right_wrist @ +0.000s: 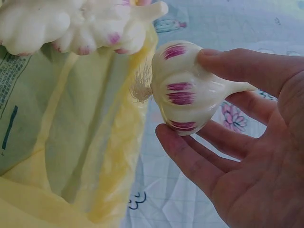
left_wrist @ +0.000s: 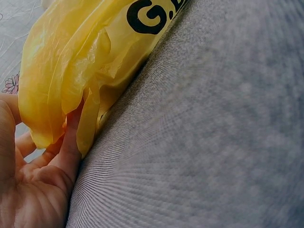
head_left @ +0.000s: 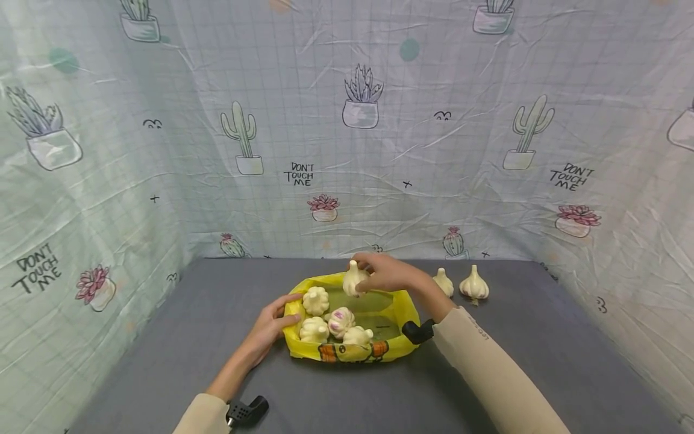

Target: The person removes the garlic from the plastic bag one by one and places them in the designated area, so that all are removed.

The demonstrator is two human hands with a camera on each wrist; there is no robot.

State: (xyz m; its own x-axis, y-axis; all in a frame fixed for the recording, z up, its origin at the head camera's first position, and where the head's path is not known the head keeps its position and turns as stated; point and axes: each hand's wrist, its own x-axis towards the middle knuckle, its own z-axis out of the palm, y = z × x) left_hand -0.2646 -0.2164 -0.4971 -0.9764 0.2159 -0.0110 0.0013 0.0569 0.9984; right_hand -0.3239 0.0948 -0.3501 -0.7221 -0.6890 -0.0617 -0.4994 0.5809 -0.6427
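My right hand (head_left: 387,272) holds a garlic bulb (head_left: 355,278) over the back of an open yellow plastic bag (head_left: 403,310). In the right wrist view the garlic, white with purple streaks and a tuft of roots, sits between thumb and fingers, its stem toward the palm. My left hand (head_left: 267,325) grips the bag's left rim, thumb on the near part and fingers round the outside. The left wrist view shows the thin yellow film bunched at those fingers (left_wrist: 71,135). Several more garlic bulbs (head_left: 340,322) lie in the left half of the bag.
Two garlic bulbs stand on the grey table (head_left: 347,398) at the back right: one (head_left: 443,282) partly behind my right forearm, the other (head_left: 474,284) farther right. A printed cactus-pattern sheet (head_left: 412,150) encloses the back and sides.
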